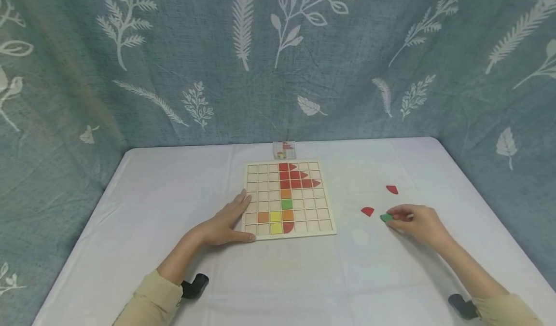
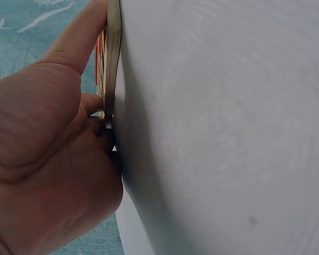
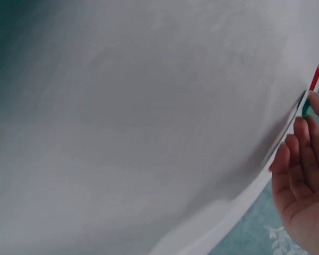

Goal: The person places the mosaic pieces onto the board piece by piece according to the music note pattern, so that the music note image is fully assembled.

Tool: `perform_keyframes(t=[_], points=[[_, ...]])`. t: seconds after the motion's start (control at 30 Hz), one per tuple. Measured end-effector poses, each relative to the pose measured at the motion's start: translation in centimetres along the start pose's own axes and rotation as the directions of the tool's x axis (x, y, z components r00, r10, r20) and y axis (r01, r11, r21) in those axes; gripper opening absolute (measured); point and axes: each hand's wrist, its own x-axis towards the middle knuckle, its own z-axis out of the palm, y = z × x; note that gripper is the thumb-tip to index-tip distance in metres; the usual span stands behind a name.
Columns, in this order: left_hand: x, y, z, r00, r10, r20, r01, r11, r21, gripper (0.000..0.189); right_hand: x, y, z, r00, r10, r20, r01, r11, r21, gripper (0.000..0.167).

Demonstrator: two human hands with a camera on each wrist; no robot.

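At the lower left corner of a wooden grid board (image 1: 312,215), my left hand (image 1: 228,220) rests with its fingers along the left edge and its thumb at the front edge. The left wrist view shows that hand (image 2: 48,122) against the board's side (image 2: 114,58). Off to the right, my right hand (image 1: 419,224) pinches a small green tile (image 1: 386,217) between thumb and fingertips, low over the table. The same green tile (image 3: 307,109) shows at the fingertips in the right wrist view. A bit of red shows beside the right fingers in the head view.
Two red rounded-edge tiles (image 1: 367,211) lie between the board and right hand, and beyond it. Red, orange, green and yellow tiles (image 1: 286,204) fill some board squares. A pattern card (image 1: 284,150) lies behind the board on the white tablecloth (image 1: 173,181). A patterned curtain (image 1: 260,99) hangs behind.
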Motion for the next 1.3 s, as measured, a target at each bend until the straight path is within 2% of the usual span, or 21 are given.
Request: perform_keyframes(t=[0.13,0.27,0.37,0.53,0.73,0.87,1.07,1.17,1.3], points=[[-0.1,0.0,-0.1,1.000,-0.007,-0.002,0.007,1.000,-0.001,0.109,0.5,-0.9,0.6,1.000,0.012,0.010,-0.013,0.996,0.091,0.033],[-0.1,0.1,-0.1,1.000,-0.003,-0.001,0.003,1.000,-0.006,0.109,1.1,-2.5,1.6,1.000,-0.024,0.021,0.020,0.987,0.158,0.030],[-0.2,0.2,0.0,1.000,-0.001,0.001,0.001,1.000,-0.009,0.109,1.7,-3.9,2.6,0.998,-0.058,0.033,0.051,0.982,0.181,0.028],[-0.3,0.2,0.0,1.000,0.000,-0.002,0.000,1.000,-0.021,0.108,2.6,-6.6,4.4,0.994,-0.072,0.084,0.051,0.970,0.238,0.028],[-0.3,0.3,0.1,1.000,-0.005,-0.009,0.005,1.000,-0.020,0.108,3.7,-10.1,6.8,0.979,-0.143,0.144,0.091,0.944,0.317,0.024],[-0.3,0.4,0.0,1.000,-0.009,-0.008,0.009,1.000,-0.023,0.108,4.4,-12.6,8.6,0.953,-0.235,0.189,0.166,0.932,0.324,0.020],[-0.2,0.4,-0.1,1.000,0.009,0.003,-0.009,1.000,-0.002,0.106,5.3,-16.1,10.9,0.881,-0.399,0.254,0.331,0.904,0.271,0.016],[-0.3,0.4,-0.2,1.000,0.025,0.003,-0.025,1.000,-0.008,0.105,5.7,-17.2,11.9,0.852,-0.447,0.272,0.395,0.890,0.226,0.014],[-0.3,0.3,-0.4,1.000,0.031,0.004,-0.031,0.999,-0.008,0.104,6.2,-18.4,12.5,0.828,-0.482,0.287,0.454,0.876,0.164,0.013]])
